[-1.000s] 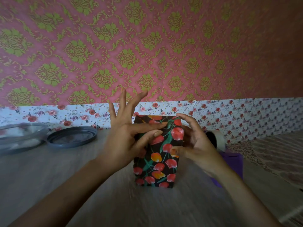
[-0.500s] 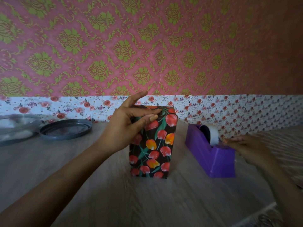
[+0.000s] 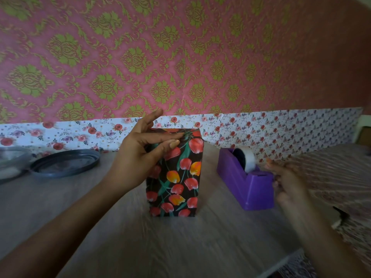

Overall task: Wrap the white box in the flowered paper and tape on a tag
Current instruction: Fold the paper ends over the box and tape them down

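Note:
The box (image 3: 176, 177), fully covered in dark paper with red and orange tulips, stands upright in the middle of the table. My left hand (image 3: 138, 157) presses the paper near its top left edge with straight fingers and thumb. A purple tape dispenser (image 3: 246, 183) with a white tape roll (image 3: 248, 158) stands to the right of the box. My right hand (image 3: 287, 183), blurred, is at the dispenser's near end by the cutter; whether it pinches tape I cannot make out. No tag is visible.
A dark round lid (image 3: 65, 164) and a clear container (image 3: 12, 163) lie at the far left. The grey wood table (image 3: 160, 247) ends at the right edge, beside a patterned cloth (image 3: 337, 177). A flowered wall stands close behind.
My right hand left the box and moved right to the tape dispenser. My left hand stayed pressing on the box's top. The view shifted a little.

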Demonstrator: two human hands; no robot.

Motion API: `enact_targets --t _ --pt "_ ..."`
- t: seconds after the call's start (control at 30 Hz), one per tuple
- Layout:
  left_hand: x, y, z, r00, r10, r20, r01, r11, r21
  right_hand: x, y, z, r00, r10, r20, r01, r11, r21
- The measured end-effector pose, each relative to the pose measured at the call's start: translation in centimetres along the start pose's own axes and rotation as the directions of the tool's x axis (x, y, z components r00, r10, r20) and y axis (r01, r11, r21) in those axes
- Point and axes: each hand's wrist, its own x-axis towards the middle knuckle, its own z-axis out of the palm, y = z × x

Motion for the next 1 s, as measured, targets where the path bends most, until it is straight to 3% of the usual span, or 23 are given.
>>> enact_targets --t 0.07,0.13,0.33,0.43,0.6,0.8,0.9,1.0 --pt "-0.1 0.1 0.0 1.0 0.0 -0.009 0.0 1.0 0.005 -0.9 0.0 -0.3 1.0 -0.012 0.023 0.009 0.993 0.118" --pt "-0.1 0.1 0.0 1.0 -0.005 -0.016 0.005 1.0 0.014 -1.7 0.7 -0.9 0.998 -0.047 0.043 0.041 0.991 0.131" --pt "-0.3 0.4 0.1 0.999 0.008 -0.04 -0.007 0.999 0.037 -3.4 3.1 -2.4 0.998 -0.019 0.059 0.027 0.989 -0.146" --pt "-0.7 0.2 0.1 0.991 0.101 -0.087 -0.087 0.984 0.155 -3.5 2.7 -2.4 0.998 0.032 0.054 -0.02 0.979 -0.205" --pt "-1.7 -0.1 0.0 0.966 0.235 -0.109 -0.206 0.952 0.226 -4.3 3.2 -1.8 0.986 0.128 0.104 -0.115 0.986 -0.12" --pt "-2.4 -0.2 0.2 0.944 0.323 -0.071 -0.31 0.939 0.152 -6.2 2.9 -1.2 0.98 0.004 0.201 -0.016 0.998 0.055" --pt "-2.4 0.2 0.2 0.945 0.319 -0.068 -0.307 0.941 0.145 -8.2 0.6 1.6 0.92 -0.135 0.368 0.126 0.991 0.049" --pt "-2.0 0.1 0.1 0.96 0.274 -0.064 -0.263 0.954 0.144 -10.5 -2.7 5.8 0.777 -0.287 0.56 0.326 0.945 0.031"
